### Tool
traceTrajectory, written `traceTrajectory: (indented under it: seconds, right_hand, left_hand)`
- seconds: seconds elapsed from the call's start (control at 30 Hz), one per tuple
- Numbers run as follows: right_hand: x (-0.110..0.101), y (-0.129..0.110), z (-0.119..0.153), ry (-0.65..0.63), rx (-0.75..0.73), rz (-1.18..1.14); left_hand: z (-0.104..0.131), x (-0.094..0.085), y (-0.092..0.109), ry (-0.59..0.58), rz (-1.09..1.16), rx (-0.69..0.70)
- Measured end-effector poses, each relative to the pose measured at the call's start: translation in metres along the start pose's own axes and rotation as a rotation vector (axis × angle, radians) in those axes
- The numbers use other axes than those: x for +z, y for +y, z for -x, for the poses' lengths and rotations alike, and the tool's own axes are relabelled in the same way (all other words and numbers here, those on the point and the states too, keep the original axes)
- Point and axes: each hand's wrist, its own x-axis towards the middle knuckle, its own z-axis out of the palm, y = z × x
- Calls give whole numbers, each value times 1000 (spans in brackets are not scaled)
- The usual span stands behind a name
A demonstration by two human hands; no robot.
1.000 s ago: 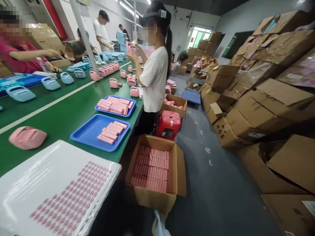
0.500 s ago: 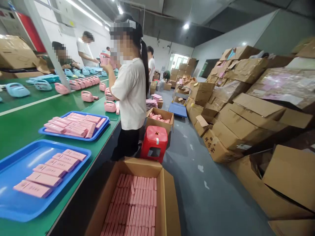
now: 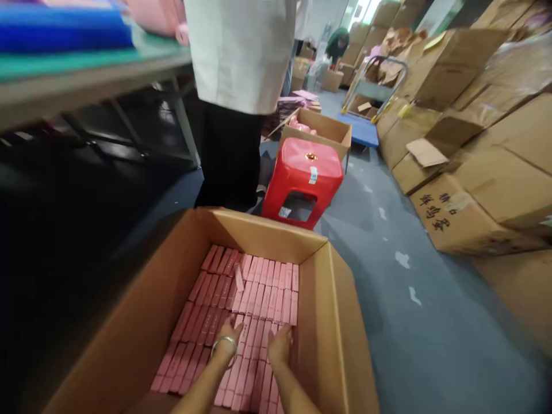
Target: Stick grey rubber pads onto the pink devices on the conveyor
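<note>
Head view: one open cardboard carton [image 3: 263, 230] fills the lower centre of the frame, one standing person [image 3: 241, 57] at upper centre, one red plastic stool [image 3: 308, 167] behind the carton. Inside are what look like four rows of slim pink boxes [image 3: 267, 296], too blurred to count singly, with one loose box [image 3: 238, 278] aslant on top. Two forearms reach in from the bottom edge, left hand [image 3: 230, 330] and right hand [image 3: 280, 344] palms roughly inward, fingers parted over the third row; one bracelet [image 3: 236, 346] circles the left wrist.

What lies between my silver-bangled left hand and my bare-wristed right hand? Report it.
Slim pink boxes, packed side by side, lie between left hand and right hand in the head view.
</note>
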Motion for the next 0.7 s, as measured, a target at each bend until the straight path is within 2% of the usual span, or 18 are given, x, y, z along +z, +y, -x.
traceTrajectory:
  seconds: [0.07, 0.17, 0.27, 0.33, 0.4, 0.47, 0.7]
  right_hand:
    - [26, -1, -24, 74, -24, 75]
    - [46, 0, -56, 182, -20, 152]
    - [57, 4, -83, 251, 45, 187]
    - [63, 5, -93, 260, 81, 196]
    - [69, 5, -94, 252, 85, 208]
    - [75, 5, -87, 239, 56, 223]
    - [85, 15, -46, 131, -60, 238]
  left_hand:
    - [-27, 37, -11, 0, -154, 48]
    - [-54, 80, -14, 18, -353, 191]
    - [-69, 111, -11, 34, -522, 317]
    - [-76, 125, -7, 72, -616, 338]
    - [-81, 133, -4, 110, -691, 329]
    - [-86, 133, -1, 113, -750, 320]
    - [-81, 105, -8, -27, -817, 293]
